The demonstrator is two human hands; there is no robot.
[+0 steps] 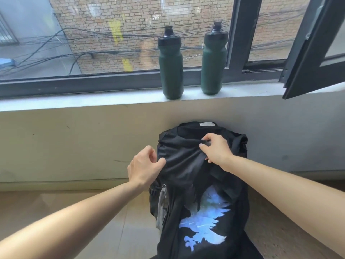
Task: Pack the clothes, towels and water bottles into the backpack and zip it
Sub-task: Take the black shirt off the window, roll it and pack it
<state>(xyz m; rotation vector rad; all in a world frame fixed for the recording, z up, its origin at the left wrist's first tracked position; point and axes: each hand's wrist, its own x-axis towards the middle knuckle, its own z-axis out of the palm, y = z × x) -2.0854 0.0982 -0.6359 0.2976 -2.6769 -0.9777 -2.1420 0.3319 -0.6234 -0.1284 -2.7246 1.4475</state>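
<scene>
Both our arms stretch forward, bare to the wrist, the left forearm point(74, 217) and right forearm point(280, 180) converging ahead of us. Our left hand point(144, 166) sits nearer us, back up, thumb and curled fingers pinching the edge of the black shirt point(186, 169). Our right hand point(216, 148) lies just beyond it and to its right, knuckles up, fingers curled round a bunched fold of the same cloth. The hands are near but apart.

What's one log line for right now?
left hand: pinches black eagle-print T-shirt | right hand: pinches same shirt | shirt: draped over black backpack | two dark green plastic water bottles: upright on grey windowsill
</scene>
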